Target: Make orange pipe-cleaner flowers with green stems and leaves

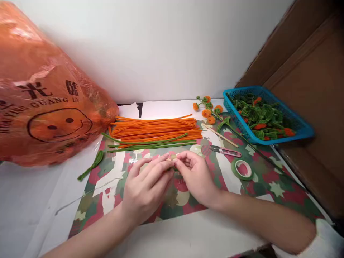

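Over the middle of the patterned mat (182, 198), my left hand (150, 186) and my right hand (195, 175) meet at the fingertips. Both are closed in a pinch on a small thing, mostly covered by the fingers; only a bit of green shows, so its kind is unclear. Just beyond the fingers lie several green pipe cleaners (153, 146) and a thick row of orange pipe cleaners (156, 129). To the right of my right hand are pink-handled thread snips (225, 151) and a roll of green tape (234, 170).
An orange plastic bag (53, 89) bulges at the left. At the back right stands a blue basket (268, 141) of green and orange pieces. Orange pipe-cleaner flowers (206, 113), a wooden stick (220, 135), a twisted green piece (91, 166) and a thin wire (86, 193) lie around.
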Tool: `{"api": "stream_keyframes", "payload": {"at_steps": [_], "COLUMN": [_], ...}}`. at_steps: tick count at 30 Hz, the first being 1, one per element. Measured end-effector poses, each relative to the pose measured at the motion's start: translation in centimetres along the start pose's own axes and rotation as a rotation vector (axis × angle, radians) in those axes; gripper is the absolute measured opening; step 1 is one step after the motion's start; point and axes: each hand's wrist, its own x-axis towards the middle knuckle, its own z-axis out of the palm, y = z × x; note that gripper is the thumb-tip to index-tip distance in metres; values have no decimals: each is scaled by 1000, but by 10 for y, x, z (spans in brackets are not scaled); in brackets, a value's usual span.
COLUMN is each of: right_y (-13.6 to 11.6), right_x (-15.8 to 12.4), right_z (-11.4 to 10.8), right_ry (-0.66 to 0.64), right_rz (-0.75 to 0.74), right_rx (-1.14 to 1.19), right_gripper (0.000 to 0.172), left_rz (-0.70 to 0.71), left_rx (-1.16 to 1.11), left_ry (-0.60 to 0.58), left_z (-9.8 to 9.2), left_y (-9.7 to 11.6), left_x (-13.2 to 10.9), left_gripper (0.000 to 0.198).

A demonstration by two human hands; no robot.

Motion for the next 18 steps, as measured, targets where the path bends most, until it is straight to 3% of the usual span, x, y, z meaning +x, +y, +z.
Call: {"api": "stream_keyframes", "payload": {"at_steps": [7, 12, 18], "right_y": [-6, -10, -10], "right_x": [7, 8, 7], "right_z": [-10, -13, -14], "right_ry": [-41, -25, -35], "right_rz": [-263, -344, -431], "right_rx": [-334, -492, -526], "right_gripper": [12, 13, 13], "left_rz": [-234, -445, -589], "left_rx": [-139, -326, -496], "left_ry": [-98, -161, -197], "left_z": [3, 6, 4], "left_y": [-3, -2, -4], "left_x": [-1, 1, 4], "left_gripper": [12, 13, 11]}}
